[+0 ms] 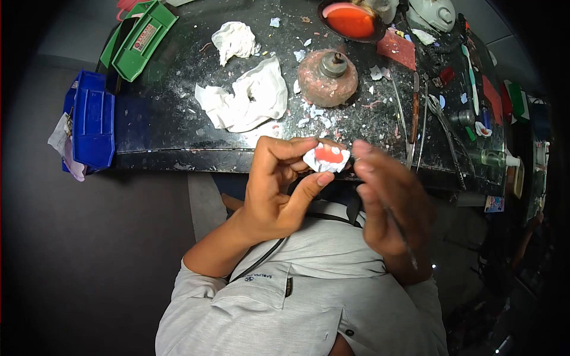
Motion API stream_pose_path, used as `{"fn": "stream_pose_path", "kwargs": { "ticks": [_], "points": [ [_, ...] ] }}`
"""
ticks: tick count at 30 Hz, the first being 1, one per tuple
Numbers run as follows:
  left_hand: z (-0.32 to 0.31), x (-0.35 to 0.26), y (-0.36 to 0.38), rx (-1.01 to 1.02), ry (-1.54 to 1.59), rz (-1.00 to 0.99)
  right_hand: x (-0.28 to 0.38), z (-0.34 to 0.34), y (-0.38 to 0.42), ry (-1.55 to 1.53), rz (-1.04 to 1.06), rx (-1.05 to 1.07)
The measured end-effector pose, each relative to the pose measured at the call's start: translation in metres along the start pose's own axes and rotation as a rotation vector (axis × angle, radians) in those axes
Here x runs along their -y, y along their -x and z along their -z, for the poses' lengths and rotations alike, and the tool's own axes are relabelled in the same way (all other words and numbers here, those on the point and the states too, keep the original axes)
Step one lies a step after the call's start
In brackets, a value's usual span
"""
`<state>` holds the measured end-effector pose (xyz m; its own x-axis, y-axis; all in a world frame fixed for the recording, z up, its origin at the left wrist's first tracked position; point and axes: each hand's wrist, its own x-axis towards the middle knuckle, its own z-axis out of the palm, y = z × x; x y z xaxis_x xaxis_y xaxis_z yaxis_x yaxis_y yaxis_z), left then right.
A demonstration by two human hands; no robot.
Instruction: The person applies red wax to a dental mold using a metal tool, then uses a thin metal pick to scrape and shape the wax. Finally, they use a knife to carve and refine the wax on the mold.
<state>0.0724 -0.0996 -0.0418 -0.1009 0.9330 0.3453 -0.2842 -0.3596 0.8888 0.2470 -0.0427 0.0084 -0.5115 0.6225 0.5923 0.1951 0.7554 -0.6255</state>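
Observation:
Between the thumb and fingers of my left hand (276, 187) is a small white plaster cast (325, 168) with red wax on its top face. My right hand (395, 204) is closed around a thin metal carving tool (405, 242), whose rear end sticks out below the palm. Motion blurs this hand a little, and the fingers hide the tool's working end. The right fingertips are close beside the right edge of the cast, in front of the bench's near edge.
A spirit burner (328, 80) stands on the dark bench (160, 127) amid plaster crumbs. Crumpled white tissue (255, 101) lies left of it; a bowl of red wax (350, 22) sits behind. Green (142, 44) and blue bins (95, 121) are leftward, a brown-handled knife (415, 110) rightward.

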Motion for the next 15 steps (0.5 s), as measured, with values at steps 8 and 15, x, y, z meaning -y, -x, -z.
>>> {"fn": "stream_pose_path", "kwargs": {
  "ticks": [8,15],
  "points": [
    [0.0045,0.0044,-0.0051,0.105,-0.153,-0.223,-0.0031,-0.0097,0.0026,-0.015,0.125,0.035],
    [0.0056,0.0066,-0.0057,0.086,-0.214,-0.277,0.0004,-0.0096,0.0009,0.028,0.134,0.037]
  ]
}}
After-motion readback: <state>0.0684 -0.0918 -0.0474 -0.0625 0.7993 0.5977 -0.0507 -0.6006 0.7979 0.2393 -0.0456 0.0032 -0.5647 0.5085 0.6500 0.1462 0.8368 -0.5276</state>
